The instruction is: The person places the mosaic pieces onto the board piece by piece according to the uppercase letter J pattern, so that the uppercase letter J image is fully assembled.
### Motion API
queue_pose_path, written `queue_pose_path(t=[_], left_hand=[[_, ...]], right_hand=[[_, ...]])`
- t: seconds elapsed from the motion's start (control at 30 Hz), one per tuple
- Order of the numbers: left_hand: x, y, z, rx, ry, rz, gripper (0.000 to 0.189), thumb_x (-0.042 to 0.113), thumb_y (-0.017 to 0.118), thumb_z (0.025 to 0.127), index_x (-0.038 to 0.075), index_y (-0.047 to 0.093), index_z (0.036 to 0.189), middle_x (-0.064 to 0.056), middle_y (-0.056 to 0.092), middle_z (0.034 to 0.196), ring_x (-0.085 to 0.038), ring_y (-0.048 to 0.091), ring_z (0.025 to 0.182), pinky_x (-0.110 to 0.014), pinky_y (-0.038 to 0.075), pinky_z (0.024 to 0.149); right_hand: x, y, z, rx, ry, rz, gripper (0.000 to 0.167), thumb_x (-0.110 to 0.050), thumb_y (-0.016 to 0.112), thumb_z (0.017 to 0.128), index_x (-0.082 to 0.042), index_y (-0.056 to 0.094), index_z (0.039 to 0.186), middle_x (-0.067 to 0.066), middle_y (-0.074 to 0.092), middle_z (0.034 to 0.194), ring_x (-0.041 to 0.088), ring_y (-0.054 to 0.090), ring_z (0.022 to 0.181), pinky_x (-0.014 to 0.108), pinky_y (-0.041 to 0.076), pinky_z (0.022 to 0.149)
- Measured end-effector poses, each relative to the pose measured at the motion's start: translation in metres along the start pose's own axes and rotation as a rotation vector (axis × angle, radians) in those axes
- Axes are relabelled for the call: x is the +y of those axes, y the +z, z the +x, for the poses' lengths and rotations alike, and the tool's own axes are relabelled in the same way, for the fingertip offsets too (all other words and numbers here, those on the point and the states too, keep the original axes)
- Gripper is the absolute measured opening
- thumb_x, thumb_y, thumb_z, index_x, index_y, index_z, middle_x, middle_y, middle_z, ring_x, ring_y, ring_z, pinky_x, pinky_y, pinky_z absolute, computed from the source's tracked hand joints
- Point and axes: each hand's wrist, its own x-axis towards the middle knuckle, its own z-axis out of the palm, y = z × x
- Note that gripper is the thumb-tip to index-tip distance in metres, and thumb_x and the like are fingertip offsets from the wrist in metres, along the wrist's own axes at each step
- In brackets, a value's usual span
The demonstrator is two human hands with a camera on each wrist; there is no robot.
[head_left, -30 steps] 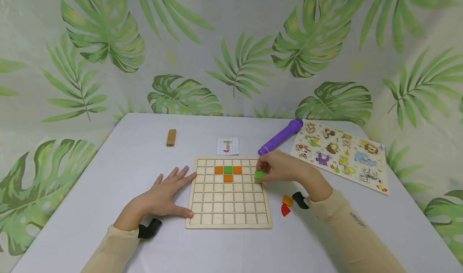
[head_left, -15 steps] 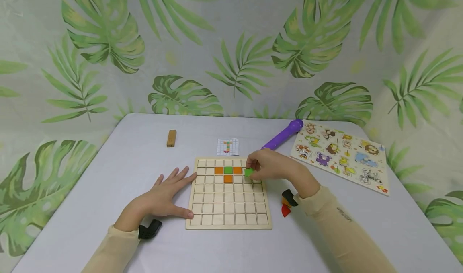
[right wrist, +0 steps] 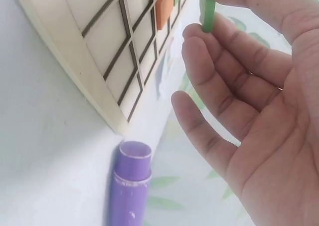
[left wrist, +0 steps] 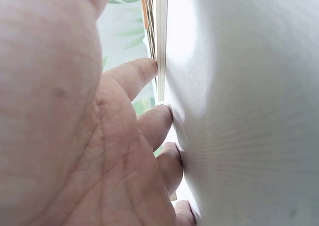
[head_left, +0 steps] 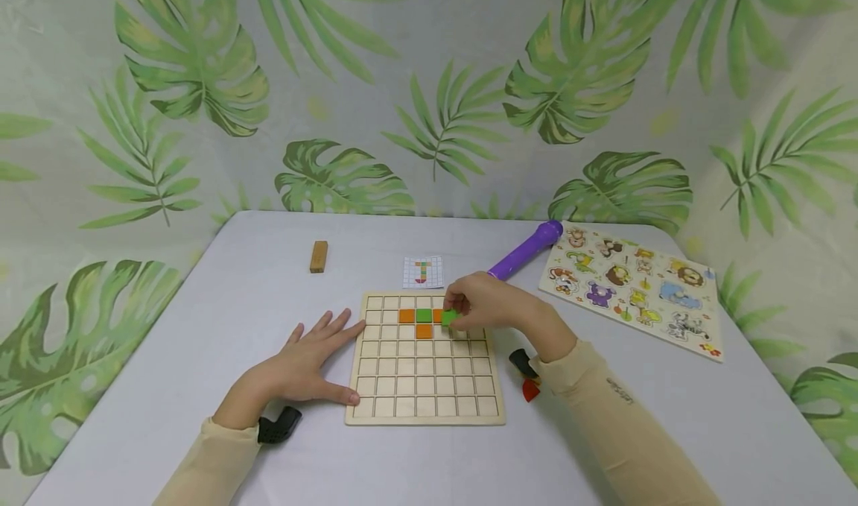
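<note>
My right hand (head_left: 485,301) pinches a green square tile (head_left: 448,318) between thumb and fingers, over the upper right part of a wooden grid board (head_left: 405,385). In the right wrist view the green tile (right wrist: 208,15) is seen edge-on at the fingertips, apart from the board. Lying in the grid are a green tile (head_left: 424,315) with an orange tile (head_left: 407,316) on its left, another on its right partly covered by the held tile, and an orange tile (head_left: 424,331) below. Fingers spread, my left hand (head_left: 302,362) rests at the board's left edge, thumb and index touching it.
Behind the board lies a small pattern card (head_left: 423,272) with a coloured J shape. A purple toy microphone (head_left: 526,250) and an animal puzzle board (head_left: 630,290) are at the back right. A wooden block (head_left: 318,256) stands back left. A red piece (head_left: 530,390) lies near my right wrist.
My right hand has moved left with the green tile, from the board's right edge to beside the right orange tile. The left hand stays in place.
</note>
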Motion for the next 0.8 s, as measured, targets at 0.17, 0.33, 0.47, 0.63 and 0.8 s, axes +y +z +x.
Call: queue_pose_path(t=[0.17, 0.33, 0.47, 0.63, 0.8], left_hand=[[0.0, 0.0, -0.001, 0.0, -0.002, -0.003, 0.121, 0.068, 0.089, 0.075, 0.025, 0.03, 0.171, -0.015, 0.014, 0.182, -0.047, 0.006, 0.168, -0.081, 0.002, 0.126], [0.001, -0.001, -0.001, -0.001, 0.0, -0.008, 0.121, 0.068, 0.089, 0.075, 0.024, 0.03, 0.171, -0.015, 0.014, 0.182, -0.047, 0.006, 0.168, -0.08, 0.002, 0.126], [0.001, 0.0, -0.001, 0.001, 0.005, -0.006, 0.121, 0.068, 0.089, 0.075, 0.024, 0.03, 0.171, -0.015, 0.015, 0.181, -0.048, 0.007, 0.168, -0.081, 0.002, 0.126], [-0.001, 0.002, 0.0, 0.007, 0.008, -0.013, 0.121, 0.07, 0.088, 0.074, 0.025, 0.031, 0.171, -0.014, 0.015, 0.182, -0.047, 0.007, 0.168, -0.08, 0.001, 0.126], [0.001, 0.0, -0.001, -0.002, 0.006, -0.005, 0.12, 0.068, 0.089, 0.075, 0.024, 0.031, 0.171, -0.016, 0.015, 0.181, -0.048, 0.007, 0.167, -0.081, 0.002, 0.126]], right_hand=[[-0.001, 0.002, 0.003, -0.004, -0.022, 0.009, 0.017, -0.017, 0.084, 0.093, -0.008, 0.077, 0.105, -0.002, 0.072, 0.093, 0.008, 0.062, 0.084, 0.024, 0.056, 0.079], [-0.001, 0.004, 0.007, -0.002, -0.017, 0.013, 0.019, -0.018, 0.085, 0.093, -0.008, 0.078, 0.107, -0.002, 0.073, 0.094, 0.008, 0.063, 0.085, 0.023, 0.056, 0.079], [-0.002, 0.005, 0.009, 0.0, -0.04, 0.012, 0.02, -0.017, 0.085, 0.093, -0.006, 0.078, 0.107, -0.001, 0.073, 0.094, 0.007, 0.063, 0.084, 0.022, 0.057, 0.079], [-0.005, 0.007, 0.012, -0.016, -0.046, 0.026, 0.021, -0.017, 0.087, 0.091, -0.005, 0.078, 0.107, -0.002, 0.073, 0.092, 0.006, 0.063, 0.082, 0.021, 0.057, 0.078], [-0.013, 0.01, 0.013, -0.042, -0.055, 0.013, 0.016, -0.016, 0.086, 0.092, -0.007, 0.078, 0.103, -0.003, 0.073, 0.089, 0.005, 0.063, 0.079, 0.02, 0.056, 0.075]])
